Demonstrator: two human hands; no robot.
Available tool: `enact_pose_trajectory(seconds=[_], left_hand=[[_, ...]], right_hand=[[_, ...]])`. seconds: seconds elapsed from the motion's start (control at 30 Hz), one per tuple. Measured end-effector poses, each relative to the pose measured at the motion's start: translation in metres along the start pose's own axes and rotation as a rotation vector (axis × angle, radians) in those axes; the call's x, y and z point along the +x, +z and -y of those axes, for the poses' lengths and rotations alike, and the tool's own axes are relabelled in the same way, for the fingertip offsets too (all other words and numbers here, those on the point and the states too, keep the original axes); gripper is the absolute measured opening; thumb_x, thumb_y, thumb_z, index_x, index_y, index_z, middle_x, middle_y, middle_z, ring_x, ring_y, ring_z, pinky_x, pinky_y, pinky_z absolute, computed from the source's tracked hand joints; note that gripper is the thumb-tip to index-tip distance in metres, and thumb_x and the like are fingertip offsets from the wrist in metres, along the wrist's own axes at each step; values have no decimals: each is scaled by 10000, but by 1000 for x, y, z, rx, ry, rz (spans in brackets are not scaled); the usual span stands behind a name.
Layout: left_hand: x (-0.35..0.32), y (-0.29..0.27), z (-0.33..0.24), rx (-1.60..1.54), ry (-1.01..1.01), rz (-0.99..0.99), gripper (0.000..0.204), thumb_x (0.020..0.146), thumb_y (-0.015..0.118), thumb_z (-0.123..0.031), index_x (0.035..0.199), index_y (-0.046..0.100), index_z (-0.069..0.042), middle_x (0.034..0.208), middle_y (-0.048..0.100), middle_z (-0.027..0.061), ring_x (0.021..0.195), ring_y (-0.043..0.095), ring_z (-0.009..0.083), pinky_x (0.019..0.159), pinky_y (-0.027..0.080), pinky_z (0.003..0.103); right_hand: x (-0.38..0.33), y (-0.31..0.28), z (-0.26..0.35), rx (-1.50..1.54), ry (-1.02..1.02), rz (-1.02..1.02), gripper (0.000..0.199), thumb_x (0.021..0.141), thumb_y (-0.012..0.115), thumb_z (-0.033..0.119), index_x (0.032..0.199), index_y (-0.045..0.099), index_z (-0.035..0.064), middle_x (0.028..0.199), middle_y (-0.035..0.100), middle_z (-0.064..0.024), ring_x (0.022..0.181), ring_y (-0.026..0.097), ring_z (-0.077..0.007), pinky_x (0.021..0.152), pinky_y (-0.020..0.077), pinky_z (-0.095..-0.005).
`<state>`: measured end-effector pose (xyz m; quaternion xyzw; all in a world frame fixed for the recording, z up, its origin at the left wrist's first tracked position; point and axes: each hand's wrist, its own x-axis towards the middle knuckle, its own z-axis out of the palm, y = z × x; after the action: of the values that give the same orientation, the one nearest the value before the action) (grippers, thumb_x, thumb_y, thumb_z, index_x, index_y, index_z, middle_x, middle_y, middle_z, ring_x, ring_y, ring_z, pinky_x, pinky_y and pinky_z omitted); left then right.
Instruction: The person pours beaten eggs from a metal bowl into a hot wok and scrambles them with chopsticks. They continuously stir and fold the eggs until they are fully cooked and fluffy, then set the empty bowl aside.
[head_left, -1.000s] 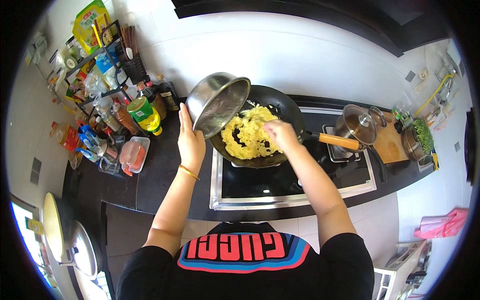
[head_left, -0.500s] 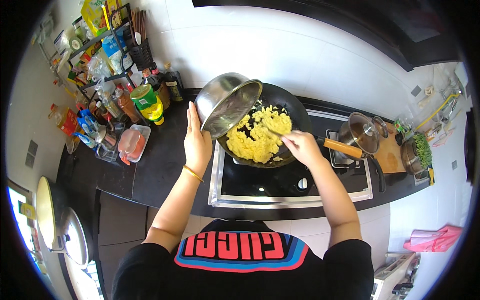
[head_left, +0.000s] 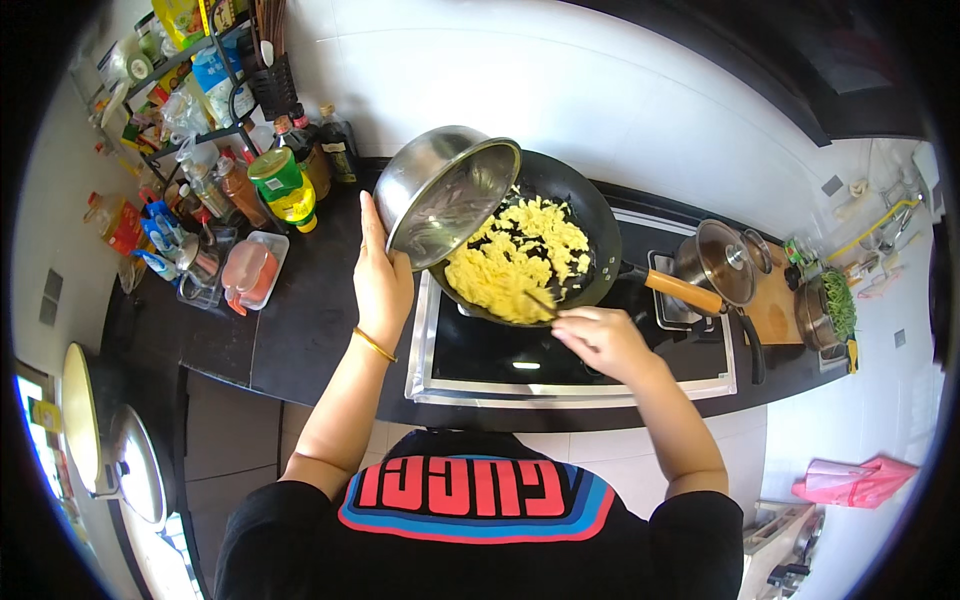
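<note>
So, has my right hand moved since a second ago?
Yes: your right hand has moved toward your body, closer to the black glass cooktop's silver front edge.

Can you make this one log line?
left hand: holds tilted metal bowl; right hand: grips thin utensil; wok: yellow food inside

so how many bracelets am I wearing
1: a gold bangle around your left wrist, below the left grip on the tilted metal bowl. The right wrist, behind the right grip with its thin utensil, shows none.
</note>
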<state>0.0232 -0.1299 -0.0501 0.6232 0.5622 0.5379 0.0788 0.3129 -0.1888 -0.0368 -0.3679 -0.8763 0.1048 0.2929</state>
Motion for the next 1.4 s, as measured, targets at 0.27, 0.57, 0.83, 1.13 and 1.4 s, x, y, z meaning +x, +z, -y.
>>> enact_pose_trajectory(seconds=[0.27,0.57,0.83,1.13,1.4], left_hand=[[-3,2,0,4,-58,43,782,727,417,65,1449,174,-111,1136,557,268,871,614,385,753,488,345],[6,11,2,40,79,27,764,730,410,67,1444,199,-103,1112,563,274,857,607,387,757,484,356],[19,3,13,150,463,4,766,707,503,113,1411,253,-55,1419,299,228,1134,496,403,851,496,373],[29,2,35,119,752,165,361,751,622,-10,1075,554,-155,1394,317,283,960,604,387,716,543,349],[37,31,5,-450,-101,87,531,795,404,106,1312,355,-5,1196,539,181,974,611,239,731,536,289]], right_hand=[[4,-19,-21,23,208,15,77,805,647,134,807,684,66,777,649,-106,617,618,-267,571,499,-318],[43,30,11,169,-35,37,150,838,615,179,864,667,40,836,655,-107,696,632,-266,626,512,-333],[14,16,-23,-27,137,53,116,829,631,154,809,649,41,730,623,-99,638,613,-251,567,495,-354],[19,33,-52,-206,27,-10,127,843,571,164,866,628,53,802,642,-110,727,626,-278,657,522,-371],[6,36,-32,108,16,-181,152,852,598,180,836,634,33,717,593,-116,637,583,-282,591,486,-365]])
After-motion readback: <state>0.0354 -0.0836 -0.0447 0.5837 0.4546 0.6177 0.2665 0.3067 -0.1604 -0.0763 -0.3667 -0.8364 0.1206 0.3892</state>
